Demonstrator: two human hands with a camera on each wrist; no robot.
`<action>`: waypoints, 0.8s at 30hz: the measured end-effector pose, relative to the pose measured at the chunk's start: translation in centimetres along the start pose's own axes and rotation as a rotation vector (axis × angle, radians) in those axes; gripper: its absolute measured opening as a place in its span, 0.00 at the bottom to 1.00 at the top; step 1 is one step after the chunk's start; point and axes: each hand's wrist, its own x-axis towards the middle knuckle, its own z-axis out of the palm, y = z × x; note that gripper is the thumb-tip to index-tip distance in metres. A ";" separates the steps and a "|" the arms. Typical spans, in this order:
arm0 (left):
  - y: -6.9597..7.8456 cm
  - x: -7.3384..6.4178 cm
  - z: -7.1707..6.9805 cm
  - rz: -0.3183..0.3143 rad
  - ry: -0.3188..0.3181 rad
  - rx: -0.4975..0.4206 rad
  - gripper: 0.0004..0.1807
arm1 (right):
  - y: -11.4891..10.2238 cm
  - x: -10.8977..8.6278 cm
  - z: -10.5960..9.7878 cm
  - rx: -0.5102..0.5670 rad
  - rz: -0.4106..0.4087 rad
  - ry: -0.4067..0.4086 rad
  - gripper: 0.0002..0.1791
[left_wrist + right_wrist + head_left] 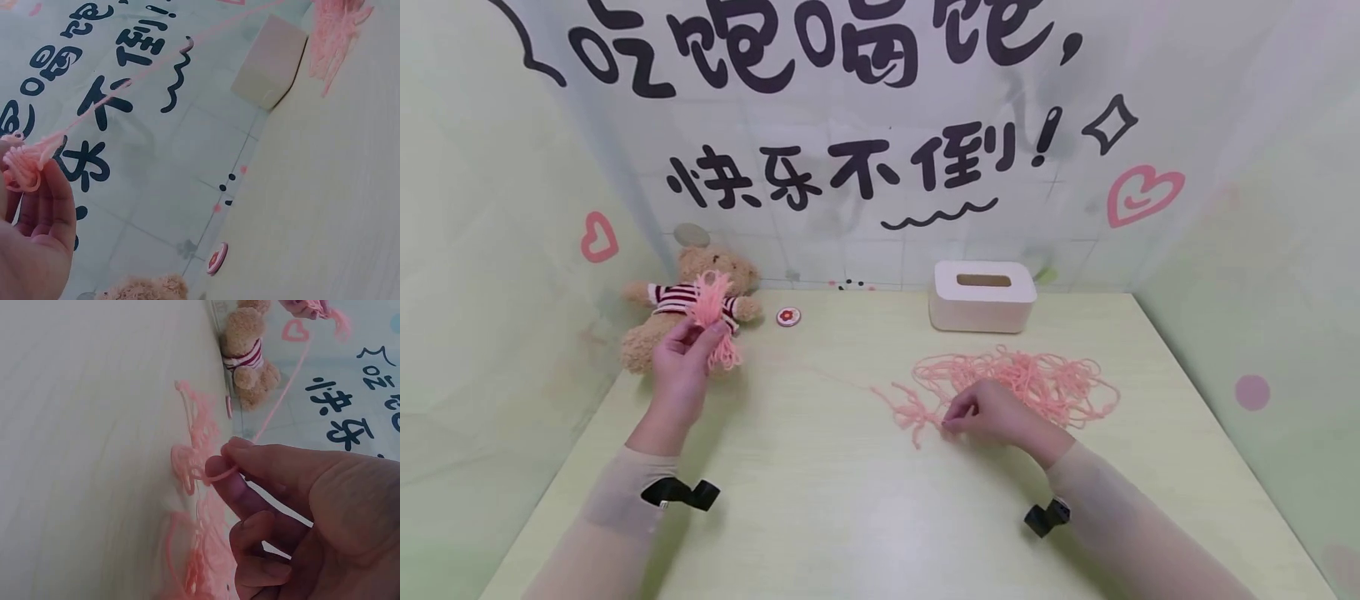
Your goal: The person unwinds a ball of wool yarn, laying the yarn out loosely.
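My left hand [683, 358] pinches a bundle of pink yarn [711, 302] between thumb and fingers, raised in front of the teddy bear. Loops hang out below the fingers and stick up above them. From this bundle a single strand [128, 83] runs taut across to my right hand [996, 412]. There the thumb [250, 453] and index finger pinch the strand, low over the table, while the other fingers curl in. Beside the right fingertips lies a small tangle of yarn [913, 412]. A larger loose heap of pink yarn [1037, 383] spreads on the table behind the right hand.
A teddy bear [643, 337] in a striped top sits at the back left. Near it lies a round badge [788, 317] with a red flower. A white tissue box [981, 304] stands at the back right. Printed cloth walls [850, 242] border the table [820, 517].
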 end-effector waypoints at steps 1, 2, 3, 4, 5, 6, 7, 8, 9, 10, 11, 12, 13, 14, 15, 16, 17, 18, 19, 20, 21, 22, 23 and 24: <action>0.2 0.2 0.0 0.021 0.023 -0.015 0.05 | 0.2 -0.4 -0.2 -0.014 -0.002 -0.015 0.03; 0.4 0.3 -0.1 0.037 0.040 -0.047 0.05 | 0.4 -0.8 -0.4 -0.031 -0.008 -0.027 0.03; 0.6 0.5 -0.1 0.053 0.057 -0.087 0.06 | 0.7 -1.1 -0.5 -0.047 -0.020 -0.037 0.03; 0.8 0.6 -0.1 0.066 0.078 -0.125 0.07 | 0.9 -1.5 -0.6 -0.060 -0.027 -0.047 0.03; 0.9 0.8 -0.2 0.088 0.094 -0.162 0.09 | 1.0 -1.8 -0.8 -0.074 -0.030 -0.056 0.04; 1.0 1.0 -0.3 0.105 0.109 -0.199 0.11 | 1.2 -2.1 -1.0 -0.090 -0.026 -0.063 0.04; 1.2 1.1 -0.4 0.122 0.126 -0.220 0.12 | 1.4 -2.4 -1.2 -0.106 -0.007 -0.067 0.05; 1.3 1.3 -0.4 0.133 0.144 -0.234 0.13 | 1.4 -2.7 -1.4 -0.120 0.017 -0.074 0.05; 1.4 1.4 -0.5 0.146 0.163 -0.235 0.14 | 1.4 -3.0 -1.7 -0.134 0.043 -0.076 0.06; 1.5 1.5 -0.5 0.156 0.180 -0.229 0.14 | 1.3 -3.2 -1.9 -0.155 0.070 -0.079 0.07; 1.5 1.5 -0.5 0.159 0.186 -0.219 0.14 | 1.2 -3.4 -2.2 -0.175 0.090 -0.084 0.07; 1.5 1.5 -0.5 0.154 0.186 -0.199 0.12 | 1.0 -3.5 -2.4 -0.190 0.114 -0.086 0.08; 1.4 1.4 -0.4 0.150 0.176 -0.167 0.11 | 0.8 -3.6 -2.5 -0.197 0.128 -0.087 0.08; 1.2 1.2 -0.1 0.138 0.160 -0.131 0.09 | 0.6 -3.5 -2.6 -0.197 0.128 -0.085 0.07; 0.9 0.9 0.1 0.124 0.136 -0.081 0.07 | 0.4 -3.3 -2.7 -0.187 0.118 -0.082 0.06; 0.6 0.6 0.5 0.104 0.100 -0.035 0.07 | 0.1 -3.1 -2.6 -0.166 0.112 -0.080 0.05; 0.2 0.2 0.9 0.085 0.058 0.025 0.06 | -0.1 -2.8 -2.5 -0.138 0.093 -0.081 0.06; -0.3 -0.2 1.4 0.068 0.014 0.082 0.05 | -0.5 -2.4 -2.3 -0.109 0.082 -0.082 0.08; -0.8 -0.6 1.8 0.044 -0.032 0.125 0.05 | -0.8 -2.1 -2.2 -0.084 0.067 -0.080 0.11; -1.2 -1.1 2.3 0.023 -0.079 0.162 0.05 | -1.2 -1.6 -1.9 -0.064 0.053 -0.079 0.13; -1.7 -1.5 2.8 0.008 -0.128 0.199 0.05 | -1.7 -1.2 -1.7 -0.044 0.044 -0.080 0.15; -2.2 -1.9 3.3 -0.009 -0.173 0.214 0.06 | -2.1 -0.7 -1.4 -0.035 0.033 -0.079 0.17; -2.6 -2.3 3.7 -0.025 -0.207 0.238 0.07 | -2.6 -0.2 -1.0 -0.023 0.009 -0.079 0.18; -3.0 -2.6 4.0 -0.044 -0.239 0.254 0.08 | -3.1 0.4 -0.7 -0.010 -0.014 -0.077 0.19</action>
